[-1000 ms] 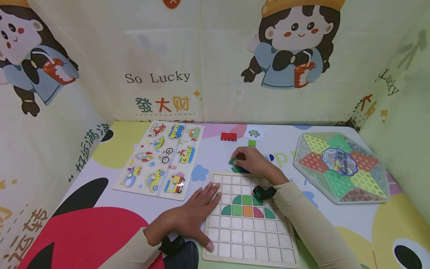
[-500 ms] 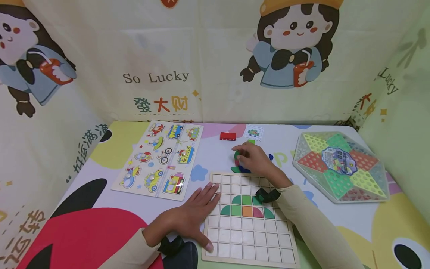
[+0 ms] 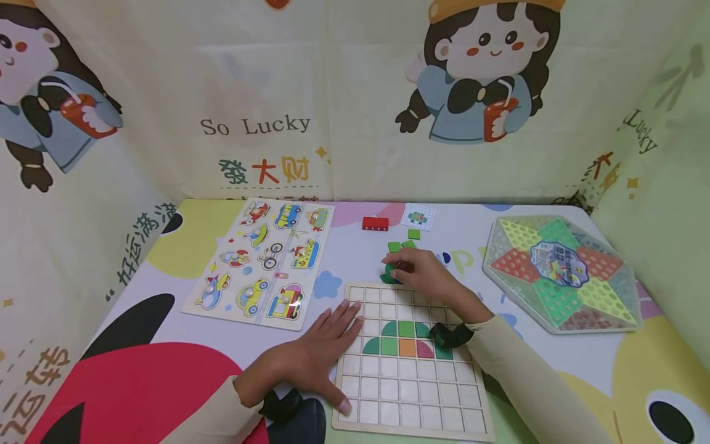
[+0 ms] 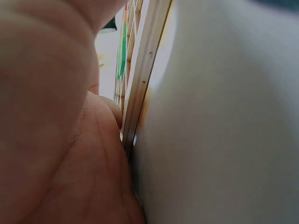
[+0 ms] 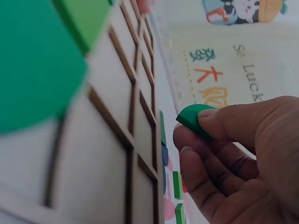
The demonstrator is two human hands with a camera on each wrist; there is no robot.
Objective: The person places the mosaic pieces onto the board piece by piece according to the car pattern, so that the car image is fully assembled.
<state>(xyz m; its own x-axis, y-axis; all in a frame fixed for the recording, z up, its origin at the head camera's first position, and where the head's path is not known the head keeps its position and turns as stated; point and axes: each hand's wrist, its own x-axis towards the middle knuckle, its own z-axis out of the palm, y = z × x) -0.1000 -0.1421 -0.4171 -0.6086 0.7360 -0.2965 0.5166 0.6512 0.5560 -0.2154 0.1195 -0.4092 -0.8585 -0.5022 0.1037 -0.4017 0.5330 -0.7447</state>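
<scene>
A wooden grid board [image 3: 410, 394] lies in front of me with several coloured tiles [image 3: 407, 346] set in its middle rows. My right hand [image 3: 413, 266] hovers just past the board's far edge and pinches a dark green curved tile [image 5: 192, 119] between thumb and fingers. More loose tiles lie there: green squares [image 3: 395, 246] and a dark green piece [image 3: 388, 277]. My left hand [image 3: 322, 348] lies flat, fingers straight, on the board's left edge [image 4: 140, 107], pressing it down.
A vehicle peg puzzle [image 3: 263, 262] lies at the left. A red block [image 3: 375, 223] and a small pattern card [image 3: 418, 217] sit at the back. A hexagonal checkers box [image 3: 560, 271] takes up the right. Printed cloth walls surround the table.
My right hand has drawn back toward the board's far edge with the green tile, uncovering two green squares behind it. The left hand has stayed put.
</scene>
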